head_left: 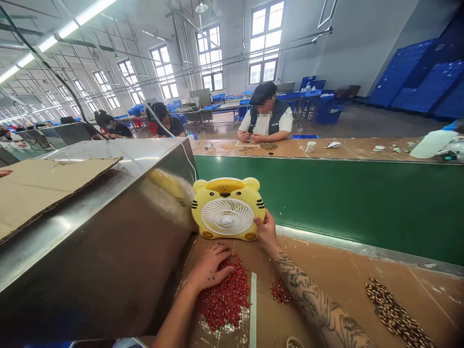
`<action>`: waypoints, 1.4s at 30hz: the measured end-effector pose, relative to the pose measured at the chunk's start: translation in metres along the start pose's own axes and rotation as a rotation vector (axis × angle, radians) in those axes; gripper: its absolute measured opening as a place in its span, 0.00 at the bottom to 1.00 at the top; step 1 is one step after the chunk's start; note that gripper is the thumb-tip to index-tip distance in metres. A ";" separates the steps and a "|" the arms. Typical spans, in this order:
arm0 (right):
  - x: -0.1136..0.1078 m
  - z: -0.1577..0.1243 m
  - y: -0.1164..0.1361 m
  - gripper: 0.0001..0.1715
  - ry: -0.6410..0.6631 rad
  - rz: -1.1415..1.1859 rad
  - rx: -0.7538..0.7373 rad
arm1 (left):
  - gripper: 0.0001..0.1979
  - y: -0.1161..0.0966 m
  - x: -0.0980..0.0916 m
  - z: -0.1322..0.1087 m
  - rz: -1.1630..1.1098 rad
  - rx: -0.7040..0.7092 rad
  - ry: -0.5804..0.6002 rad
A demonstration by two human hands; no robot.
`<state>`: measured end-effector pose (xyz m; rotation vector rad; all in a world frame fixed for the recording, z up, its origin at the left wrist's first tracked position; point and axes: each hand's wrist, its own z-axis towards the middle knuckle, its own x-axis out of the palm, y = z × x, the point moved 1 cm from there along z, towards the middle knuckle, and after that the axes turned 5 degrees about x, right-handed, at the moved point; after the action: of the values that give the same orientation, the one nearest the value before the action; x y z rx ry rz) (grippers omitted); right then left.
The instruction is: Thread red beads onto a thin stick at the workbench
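A yellow tiger-faced fan [227,216] with a white round grille stands upright at the far edge of the brown worktop. My right hand [267,229] grips its right side, thumb at the front near the grille. Just in front of the fan, my left hand [213,268] lies palm down with fingers apart over a heap of small red pieces [228,299]. Its palm hides part of that heap. A smaller cluster of red pieces [280,291] lies beside my right forearm, which covers some of it. What the pieces are exactly, I cannot make out.
A pale strip [253,309] runs along the heap's right. Dark-and-gold pieces [395,311] lie at far right. A metal housing [145,232] with cardboard [47,188] on top walls the left. Behind the green conveyor belt [344,203], a co-worker [266,116] handles small parts.
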<state>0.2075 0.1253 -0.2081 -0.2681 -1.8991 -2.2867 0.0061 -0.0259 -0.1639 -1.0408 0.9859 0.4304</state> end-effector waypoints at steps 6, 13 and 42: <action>-0.010 0.005 0.010 0.31 0.026 0.043 -0.007 | 0.21 -0.019 0.011 0.017 0.072 0.087 0.111; -0.020 -0.005 0.013 0.28 0.017 0.100 -0.010 | 0.15 -0.022 0.019 0.015 0.171 0.090 0.149; -0.111 -0.018 0.033 0.29 0.003 -0.018 -0.038 | 0.23 -0.001 -0.002 -0.029 -0.152 -0.348 -0.312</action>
<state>0.3229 0.1026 -0.2059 -0.2537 -1.8659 -2.3354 -0.0079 -0.0513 -0.1661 -1.3050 0.5594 0.6317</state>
